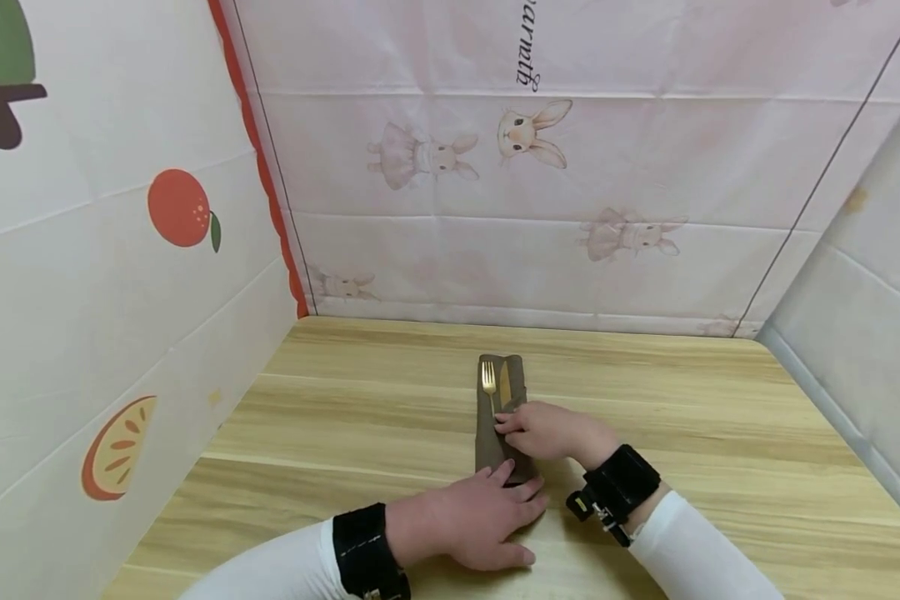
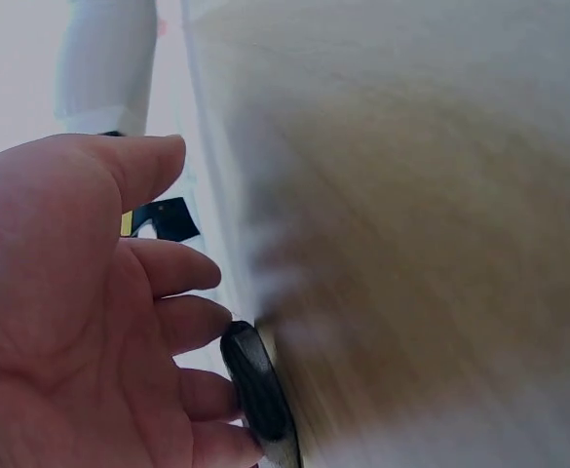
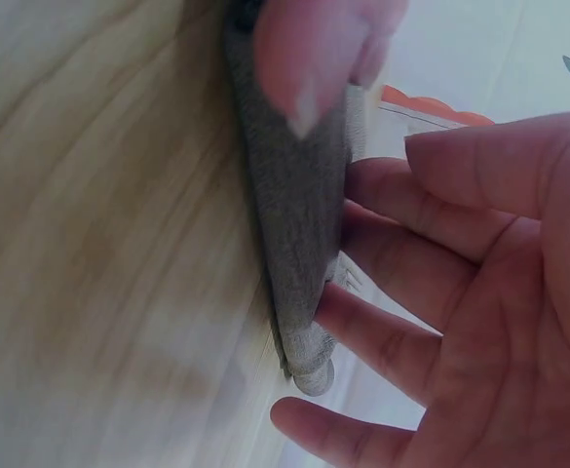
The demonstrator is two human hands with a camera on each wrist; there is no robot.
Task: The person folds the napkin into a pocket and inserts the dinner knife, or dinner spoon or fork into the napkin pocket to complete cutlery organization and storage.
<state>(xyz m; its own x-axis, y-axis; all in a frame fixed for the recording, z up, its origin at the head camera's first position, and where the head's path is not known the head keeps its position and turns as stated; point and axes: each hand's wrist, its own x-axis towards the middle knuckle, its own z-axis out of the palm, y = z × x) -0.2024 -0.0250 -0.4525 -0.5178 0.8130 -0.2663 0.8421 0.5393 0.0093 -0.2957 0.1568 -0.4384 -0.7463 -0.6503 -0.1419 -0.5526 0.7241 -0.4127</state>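
A grey-brown cloth cutlery pouch (image 1: 487, 450) lies lengthwise on the table in the head view. At its far end, a gold fork (image 1: 488, 377) and a gold knife (image 1: 505, 385) lie side by side on the cloth, their lower parts hidden. My left hand (image 1: 487, 517) rests over the pouch's near end with its fingers spread. A black rounded piece (image 2: 255, 380) shows by those fingertips in the left wrist view; its kind is unclear. My right hand (image 1: 558, 433) touches the pouch's right side near the fork handle. Fairly straight fingers meet the cloth (image 3: 299, 214) in the right wrist view.
The light wood-grain table (image 1: 345, 400) extends around the pouch. A rabbit-print sheet (image 1: 450, 258) hangs behind its far edge. Fruit-print covering stands on the left wall (image 1: 195, 400), and another pale wall (image 1: 862, 333) on the right.
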